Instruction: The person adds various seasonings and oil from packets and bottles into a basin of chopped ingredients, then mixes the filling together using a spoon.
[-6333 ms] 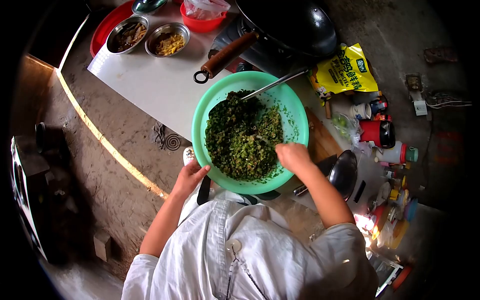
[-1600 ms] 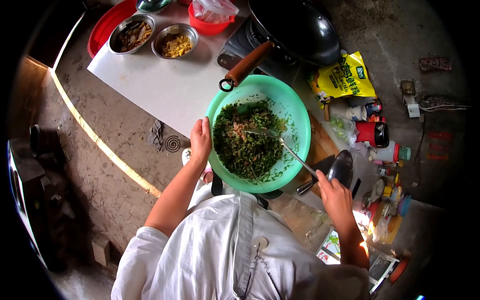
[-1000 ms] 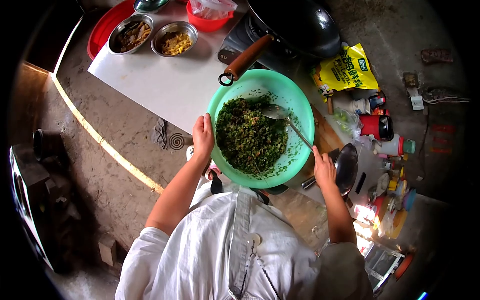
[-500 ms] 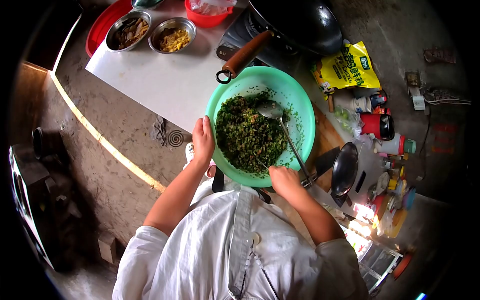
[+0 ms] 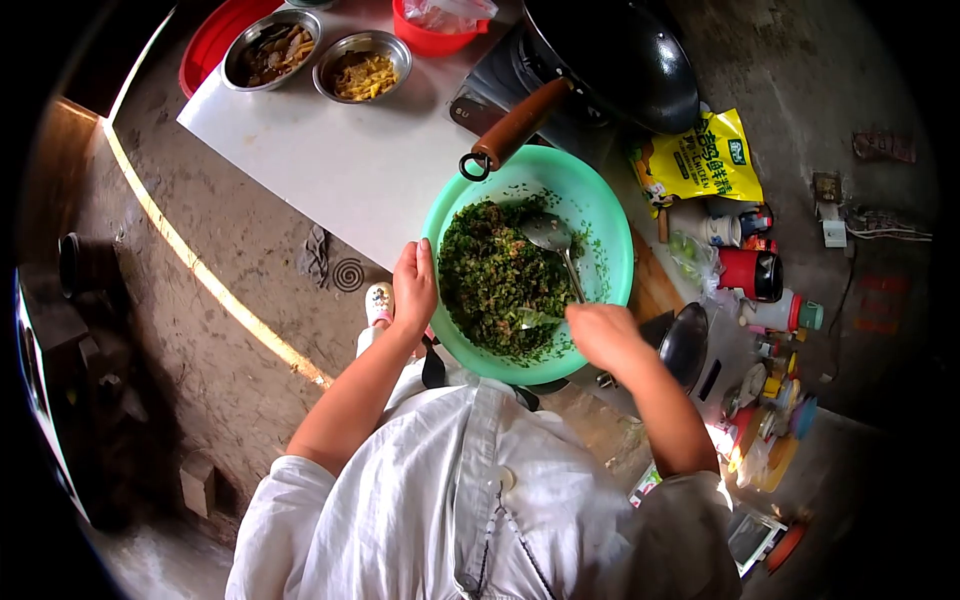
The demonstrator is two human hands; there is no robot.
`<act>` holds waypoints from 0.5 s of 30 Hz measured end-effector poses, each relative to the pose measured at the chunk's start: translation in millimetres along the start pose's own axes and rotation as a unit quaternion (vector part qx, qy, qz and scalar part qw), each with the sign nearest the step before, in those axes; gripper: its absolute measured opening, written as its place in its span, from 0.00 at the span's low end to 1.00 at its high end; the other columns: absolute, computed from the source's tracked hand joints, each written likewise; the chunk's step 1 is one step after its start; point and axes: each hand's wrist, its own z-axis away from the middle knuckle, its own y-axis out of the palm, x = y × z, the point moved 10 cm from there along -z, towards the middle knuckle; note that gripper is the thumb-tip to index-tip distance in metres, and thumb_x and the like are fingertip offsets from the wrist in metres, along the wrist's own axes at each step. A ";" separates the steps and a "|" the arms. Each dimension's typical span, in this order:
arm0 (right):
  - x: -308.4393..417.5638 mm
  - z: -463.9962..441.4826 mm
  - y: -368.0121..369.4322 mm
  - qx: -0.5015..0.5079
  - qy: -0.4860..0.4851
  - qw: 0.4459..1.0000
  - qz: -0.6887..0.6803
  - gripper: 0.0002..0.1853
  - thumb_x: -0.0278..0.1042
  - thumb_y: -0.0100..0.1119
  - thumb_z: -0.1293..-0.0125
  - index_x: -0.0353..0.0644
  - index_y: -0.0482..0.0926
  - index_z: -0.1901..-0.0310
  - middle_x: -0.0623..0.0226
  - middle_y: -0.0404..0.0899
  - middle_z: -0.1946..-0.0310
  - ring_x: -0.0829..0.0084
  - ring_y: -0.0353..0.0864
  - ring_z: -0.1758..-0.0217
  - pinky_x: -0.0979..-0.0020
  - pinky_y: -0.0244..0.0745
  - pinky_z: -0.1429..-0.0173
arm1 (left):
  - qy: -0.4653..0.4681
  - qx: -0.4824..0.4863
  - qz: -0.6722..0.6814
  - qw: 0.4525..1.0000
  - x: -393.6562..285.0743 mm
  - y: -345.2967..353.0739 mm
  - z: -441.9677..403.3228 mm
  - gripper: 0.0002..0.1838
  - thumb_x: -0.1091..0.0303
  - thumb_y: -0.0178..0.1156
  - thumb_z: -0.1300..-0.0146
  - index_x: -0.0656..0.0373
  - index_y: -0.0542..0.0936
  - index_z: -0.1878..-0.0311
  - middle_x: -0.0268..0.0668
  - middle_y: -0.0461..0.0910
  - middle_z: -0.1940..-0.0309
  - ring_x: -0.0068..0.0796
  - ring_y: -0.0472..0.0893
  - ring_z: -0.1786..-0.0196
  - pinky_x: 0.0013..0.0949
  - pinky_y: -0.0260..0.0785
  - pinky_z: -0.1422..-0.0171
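A large mint-green bowl (image 5: 612, 235) holds a chopped green and brown mixture (image 5: 500, 270). At its left rim my left hand (image 5: 415, 285) grips the side, fingers pointing up along the wall. My right hand (image 5: 603, 335) is closed over the lower right of the bowl, on a thin shiny utensil (image 5: 538, 318) whose end is in the mixture; its kind is unclear. A metal ladle (image 5: 547, 233) rests in the bowl, its bowl end on the mixture and its handle running down behind my right hand.
A black wok (image 5: 640, 70) on a stove has its wooden handle (image 5: 525, 122) close above the bowl's rim. Two metal bowls of food (image 5: 362, 68) stand on the white table (image 5: 310, 130). A yellow seasoning bag (image 5: 705, 160), jars and a black pan (image 5: 684, 345) lie to the right.
My right hand has moved up and right, and the utensil's end has shifted within the mixture. My left hand stays on the rim. The whole view has shifted slightly.
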 end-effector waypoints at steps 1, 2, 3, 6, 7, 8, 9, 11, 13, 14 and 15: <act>-9.2 4.4 -21.7 -0.035 0.012 0.999 -0.025 0.06 0.29 0.46 0.43 0.38 0.73 0.71 0.55 0.77 0.75 0.56 0.78 0.70 0.57 0.72 0.66 | -0.001 -0.003 0.003 1.000 -0.4 -0.7 0.3 0.21 0.54 0.41 0.31 0.60 0.65 0.75 0.25 0.60 0.83 0.16 0.57 0.78 0.24 0.54 0.75; -18.7 6.8 -39.9 -0.070 0.024 0.996 -0.050 0.07 0.31 0.46 0.41 0.39 0.72 0.71 0.55 0.77 0.75 0.55 0.78 0.70 0.56 0.71 0.66 | -0.005 -0.003 -0.001 1.000 -1.2 -1.0 0.9 0.21 0.54 0.40 0.31 0.60 0.65 0.75 0.25 0.60 0.83 0.16 0.57 0.78 0.24 0.54 0.75; -29.6 3.7 -54.2 -0.103 0.040 0.993 -0.043 0.09 0.35 0.45 0.38 0.40 0.72 0.71 0.55 0.76 0.76 0.54 0.77 0.71 0.56 0.70 0.66 | -0.009 -0.001 -0.005 1.000 -1.5 -0.5 0.9 0.21 0.55 0.40 0.31 0.60 0.65 0.75 0.25 0.59 0.83 0.15 0.57 0.78 0.24 0.53 0.75; -51.6 -34.1 -75.5 -0.161 0.073 0.984 0.003 0.10 0.35 0.46 0.40 0.41 0.75 0.72 0.54 0.77 0.76 0.53 0.77 0.70 0.55 0.71 0.65 | -0.008 -0.016 0.003 1.000 1.7 -0.9 -1.2 0.20 0.57 0.42 0.32 0.60 0.62 0.77 0.27 0.56 0.85 0.17 0.55 0.79 0.27 0.51 0.77; -59.4 -54.7 -72.8 -0.184 0.079 0.980 0.007 0.10 0.35 0.46 0.40 0.41 0.76 0.73 0.54 0.77 0.76 0.53 0.77 0.70 0.55 0.71 0.64 | -0.008 -0.019 0.005 1.000 0.8 -1.6 -1.1 0.20 0.57 0.42 0.32 0.60 0.62 0.77 0.27 0.56 0.85 0.17 0.55 0.79 0.27 0.51 0.77; -63.5 -78.4 -65.1 -0.181 0.081 0.980 0.030 0.09 0.33 0.47 0.42 0.41 0.76 0.72 0.54 0.78 0.75 0.53 0.77 0.69 0.56 0.71 0.64 | -0.006 -0.018 0.001 1.000 -1.8 -2.0 -0.7 0.20 0.57 0.42 0.32 0.60 0.62 0.77 0.27 0.56 0.85 0.17 0.55 0.79 0.27 0.51 0.77; -64.6 -101.2 -56.9 -0.177 0.083 0.979 0.052 0.08 0.31 0.47 0.44 0.42 0.77 0.72 0.54 0.78 0.74 0.52 0.77 0.69 0.56 0.71 0.63 | -0.004 -0.016 -0.004 1.000 -3.0 -2.2 -0.3 0.20 0.57 0.42 0.32 0.60 0.62 0.77 0.27 0.56 0.85 0.17 0.55 0.79 0.27 0.51 0.77; -53.5 -143.4 -32.9 -0.086 0.085 0.990 0.067 0.08 0.29 0.47 0.48 0.41 0.78 0.72 0.53 0.78 0.72 0.52 0.78 0.66 0.56 0.71 0.60 | -0.009 -0.016 0.007 1.000 -0.2 -1.0 -0.1 0.20 0.57 0.42 0.32 0.60 0.62 0.77 0.27 0.56 0.85 0.17 0.55 0.79 0.27 0.51 0.77; -8.9 -154.3 -27.0 -0.075 -0.008 0.997 0.020 0.10 0.30 0.44 0.48 0.39 0.77 0.74 0.52 0.78 0.68 0.51 0.77 0.61 0.56 0.70 0.55 | -0.016 -0.015 0.016 1.000 0.5 -1.7 -0.8 0.20 0.57 0.42 0.32 0.60 0.62 0.77 0.27 0.55 0.85 0.17 0.55 0.79 0.27 0.51 0.77; 12.9 -150.5 -28.2 -0.078 -0.052 0.995 0.045 0.09 0.29 0.44 0.48 0.39 0.77 0.75 0.52 0.78 0.69 0.52 0.78 0.64 0.56 0.71 0.57 | -0.018 -0.008 0.003 1.000 -1.9 -1.1 -0.6 0.20 0.57 0.41 0.31 0.59 0.63 0.77 0.26 0.56 0.84 0.16 0.55 0.78 0.26 0.51 0.76; 31.4 -140.9 -27.2 -0.073 -0.090 0.992 0.049 0.09 0.28 0.44 0.49 0.39 0.76 0.76 0.53 0.78 0.71 0.53 0.78 0.66 0.56 0.71 0.58 | -0.020 0.000 -0.010 1.000 -2.3 -0.5 0.6 0.20 0.56 0.40 0.31 0.59 0.64 0.76 0.24 0.57 0.83 0.15 0.56 0.78 0.24 0.52 0.75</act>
